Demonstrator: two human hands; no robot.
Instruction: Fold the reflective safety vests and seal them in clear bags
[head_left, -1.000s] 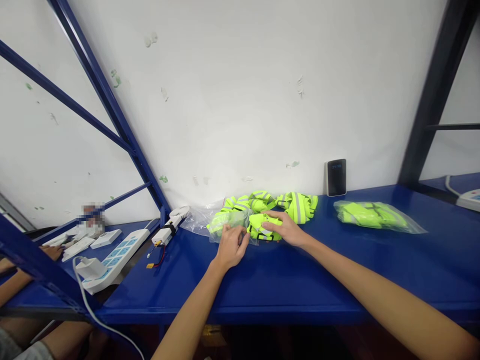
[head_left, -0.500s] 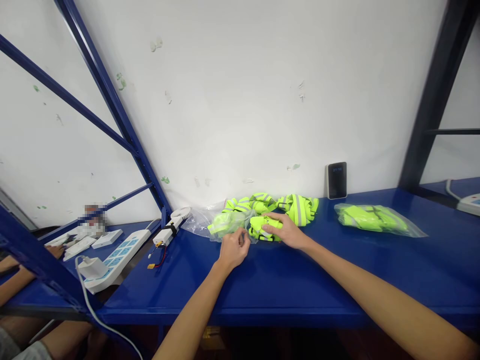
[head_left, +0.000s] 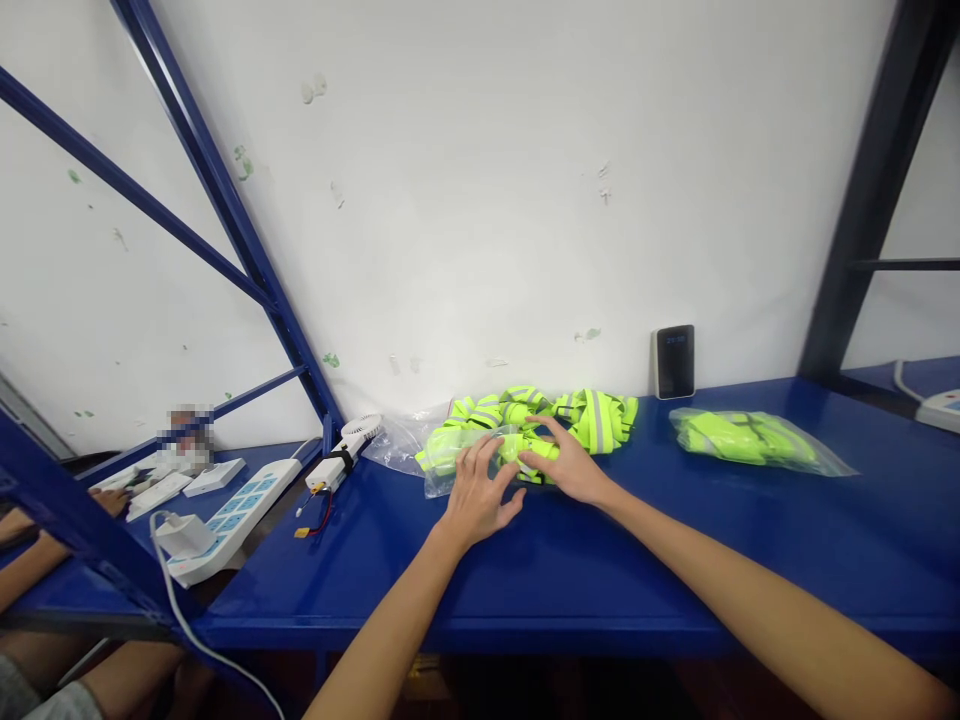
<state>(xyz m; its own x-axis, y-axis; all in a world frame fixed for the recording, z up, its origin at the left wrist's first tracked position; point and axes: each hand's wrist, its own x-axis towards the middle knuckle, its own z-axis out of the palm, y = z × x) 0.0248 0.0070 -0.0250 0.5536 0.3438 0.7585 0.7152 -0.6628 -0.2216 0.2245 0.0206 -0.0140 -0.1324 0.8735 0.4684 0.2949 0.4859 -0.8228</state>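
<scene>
Head view: the yellow bundle (head_left: 513,446) lies between the right hand (head_left: 576,467), nearer and gripping its right end, and the left hand (head_left: 478,495), open with fingers spread on the clear bag (head_left: 438,484), the bundle's long axis running roughly left to right.

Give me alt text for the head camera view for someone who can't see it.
Two bare hands, left and right, work at a folded neon-yellow reflective bundle and a clear plastic bag on a blue table. More neon straps lie behind; a bagged bundle and an upright dark-screened device are to the right.
</scene>
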